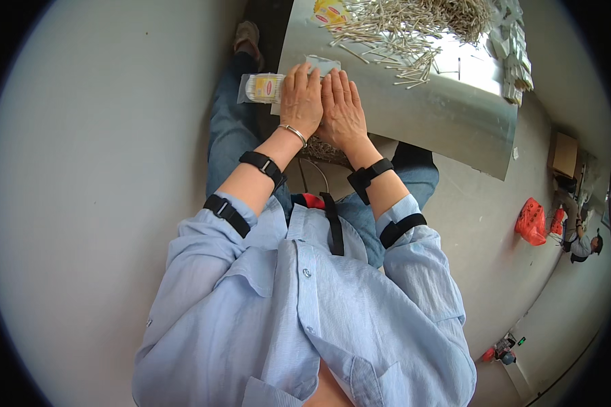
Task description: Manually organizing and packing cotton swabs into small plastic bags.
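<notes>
At the near left corner of the metal table, my left hand (301, 100) and my right hand (343, 112) lie side by side, palms down. Fingers on the right hand are stretched out flat. Those of the left hand are extended and slightly bent; both thumbs are mostly hidden. A clear plastic bag (324, 64) shows beyond the fingertips, partly covered by them. Touching or just beside my left hand is a clear pack of cotton swabs (265, 88) with a yellow label, sticking out past the table's left edge. What lies under my palms is hidden.
Loose cotton swabs (414, 41) are heaped and scattered across the far part of the metal table (448, 122). Yellow labels (330, 12) lie at its far left, and stacked packs (516, 61) line its right edge. A red bag (531, 222) stands on the floor; another person (580, 244) sits far right.
</notes>
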Motion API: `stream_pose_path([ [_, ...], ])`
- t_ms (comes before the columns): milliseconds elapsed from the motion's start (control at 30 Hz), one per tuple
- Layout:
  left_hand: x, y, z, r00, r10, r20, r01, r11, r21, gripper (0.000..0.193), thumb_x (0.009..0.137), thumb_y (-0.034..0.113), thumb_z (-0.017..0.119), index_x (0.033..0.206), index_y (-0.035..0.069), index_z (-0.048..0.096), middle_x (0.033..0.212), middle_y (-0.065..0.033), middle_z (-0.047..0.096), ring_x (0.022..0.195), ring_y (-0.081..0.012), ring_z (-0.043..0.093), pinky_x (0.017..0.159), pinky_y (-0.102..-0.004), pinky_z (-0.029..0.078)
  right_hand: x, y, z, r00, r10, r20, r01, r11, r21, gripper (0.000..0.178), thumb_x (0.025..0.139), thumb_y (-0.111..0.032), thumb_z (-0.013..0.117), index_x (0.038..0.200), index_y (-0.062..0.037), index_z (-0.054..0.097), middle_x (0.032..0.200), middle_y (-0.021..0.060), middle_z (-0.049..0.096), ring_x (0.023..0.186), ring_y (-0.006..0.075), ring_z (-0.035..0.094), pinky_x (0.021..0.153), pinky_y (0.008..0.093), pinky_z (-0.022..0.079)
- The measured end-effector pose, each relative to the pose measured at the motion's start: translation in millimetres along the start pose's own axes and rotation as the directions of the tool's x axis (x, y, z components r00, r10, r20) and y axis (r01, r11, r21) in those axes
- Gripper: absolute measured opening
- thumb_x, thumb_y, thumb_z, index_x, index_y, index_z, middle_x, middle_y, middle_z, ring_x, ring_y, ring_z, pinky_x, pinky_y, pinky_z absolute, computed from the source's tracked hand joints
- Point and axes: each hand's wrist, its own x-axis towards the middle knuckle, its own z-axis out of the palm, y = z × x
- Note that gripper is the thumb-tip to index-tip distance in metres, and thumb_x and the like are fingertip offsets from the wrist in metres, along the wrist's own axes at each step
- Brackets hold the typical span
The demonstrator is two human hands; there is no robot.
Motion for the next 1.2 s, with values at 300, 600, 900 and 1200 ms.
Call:
stream_pose_path([
  [300,-5.4,-0.6,16.2,0.999,-0.032,0.028,0.032,0.999,0.011,0.021,0.086,0.017,0.058,0.104,0.007,0.058,0.113,-0.0112,0.052,0.112,-0.0308,0.047,0.096,-0.0433,0.038,-1.4,-0.6,3.2,0.999,0.037,0.012,-0.036,0.999,-0.027,0.087,0.076,-0.036,0.063,0.145,0.0031,0.026,0.152,0.0211,0.023,0.144,0.0339,0.016,0.118,0.0436,0.012],
  [600,0.6,-2.3,17.7,0.997,-0.033,0.073,0.025,0.995,0.098,0.017,0.088,0.025,0.056,0.093,0.010,0.052,0.103,-0.0101,0.050,0.100,-0.0296,0.047,0.089,-0.0429,0.038,-4.6,-3.5,6.5,0.999,0.035,-0.024,-0.035,0.999,0.014,0.085,0.078,-0.035,0.059,0.144,0.0061,0.024,0.152,0.0228,0.022,0.145,0.0354,0.015,0.118,0.0445,0.011],
  [900,2.8,-0.5,16.4,0.992,-0.032,0.125,0.014,0.990,0.139,0.017,0.089,0.026,0.055,0.093,0.010,0.051,0.100,-0.0100,0.050,0.099,-0.0297,0.046,0.089,-0.0430,0.038,-7.1,-5.2,7.5,0.998,0.042,-0.047,-0.040,0.999,0.037,0.087,0.079,-0.037,0.059,0.144,0.0079,0.023,0.153,0.0237,0.020,0.145,0.0364,0.014,0.118,0.0451,0.010],
  [1200,2.9,-9.1,21.8,0.997,0.002,0.082,-0.014,0.989,0.146,0.011,0.080,0.012,0.052,0.091,0.009,0.051,0.096,-0.0103,0.050,0.096,-0.0297,0.047,0.091,-0.0423,0.038,-3.3,12.6,-3.6,0.865,0.491,-0.102,0.105,0.022,0.994,0.068,0.086,-0.010,0.050,0.146,0.0062,0.022,0.153,0.0212,0.023,0.145,0.0307,0.017,0.118,0.0400,0.013],
])
